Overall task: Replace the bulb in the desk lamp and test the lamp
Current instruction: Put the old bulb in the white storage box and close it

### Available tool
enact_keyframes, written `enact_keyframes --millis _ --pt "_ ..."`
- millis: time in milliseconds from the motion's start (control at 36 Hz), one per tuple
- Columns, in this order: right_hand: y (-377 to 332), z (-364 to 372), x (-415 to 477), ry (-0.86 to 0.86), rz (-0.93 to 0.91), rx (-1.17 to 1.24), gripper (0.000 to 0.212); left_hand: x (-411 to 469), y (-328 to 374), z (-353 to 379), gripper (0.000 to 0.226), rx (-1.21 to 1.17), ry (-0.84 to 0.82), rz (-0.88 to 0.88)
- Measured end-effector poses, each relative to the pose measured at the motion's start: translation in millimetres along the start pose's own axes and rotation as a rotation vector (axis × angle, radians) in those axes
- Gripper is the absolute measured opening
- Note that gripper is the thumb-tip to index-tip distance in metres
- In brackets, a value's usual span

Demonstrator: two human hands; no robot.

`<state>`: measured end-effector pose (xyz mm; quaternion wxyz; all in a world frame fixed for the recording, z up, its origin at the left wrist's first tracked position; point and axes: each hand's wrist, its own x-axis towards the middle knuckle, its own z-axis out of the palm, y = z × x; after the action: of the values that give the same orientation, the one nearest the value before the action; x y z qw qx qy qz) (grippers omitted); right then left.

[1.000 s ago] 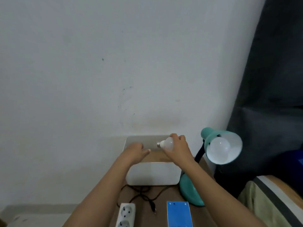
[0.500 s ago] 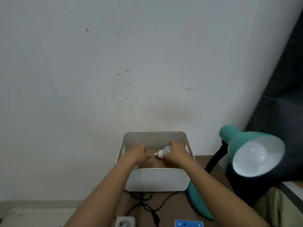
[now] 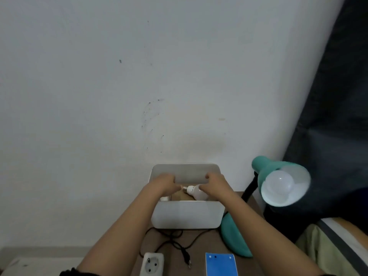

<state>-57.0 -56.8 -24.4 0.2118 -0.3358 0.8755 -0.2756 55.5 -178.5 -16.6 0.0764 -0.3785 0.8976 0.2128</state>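
Observation:
A white bin (image 3: 187, 217) stands on the brown desk against the wall. A spare white bulb (image 3: 194, 191) lies low inside it on cardboard, its metal screw base pointing left. My right hand (image 3: 216, 185) rests over the bulb's globe and grips it. My left hand (image 3: 164, 184) is curled inside the bin, fingertips at the screw base, its fingers mostly hidden. The teal desk lamp (image 3: 265, 166) stands to the right on a black gooseneck, its shade facing me. A round white bulb (image 3: 279, 184) is fitted in the shade, unlit.
A white power strip (image 3: 152, 263) lies at the near desk edge, with a loose black plug (image 3: 187, 260) and cable beside it. A blue card (image 3: 221, 264) lies to its right. The lamp's teal base (image 3: 235, 241) sits right of the bin. A dark curtain and bedding fill the right side.
My right hand has lowered the spare bulb from above the bin's rim down inside it, and my left hand has gone in beside it. The view has shifted.

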Motion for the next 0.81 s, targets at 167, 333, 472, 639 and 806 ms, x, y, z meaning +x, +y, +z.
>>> enact_keyframes --millis 167,333,472,639,806 --pt "0 -22 -65 0.087 -0.070 0.031 0.039 -60 9 -9 0.032 -0.035 0.075 0.055" --pt "29 -25 -136 0.185 -0.077 0.028 0.037 -129 18 23 0.033 -0.065 0.100 0.133" --pt "77 -8 -186 0.219 -0.019 0.042 0.039 -178 18 81 0.022 -0.132 0.082 0.105" --pt "131 26 -242 0.197 0.069 0.040 0.033 -219 9 157 0.034 -0.204 0.025 0.050" --pt "174 69 -269 0.130 0.211 0.041 0.044 -248 -10 228 0.050 -0.242 0.073 -0.023"
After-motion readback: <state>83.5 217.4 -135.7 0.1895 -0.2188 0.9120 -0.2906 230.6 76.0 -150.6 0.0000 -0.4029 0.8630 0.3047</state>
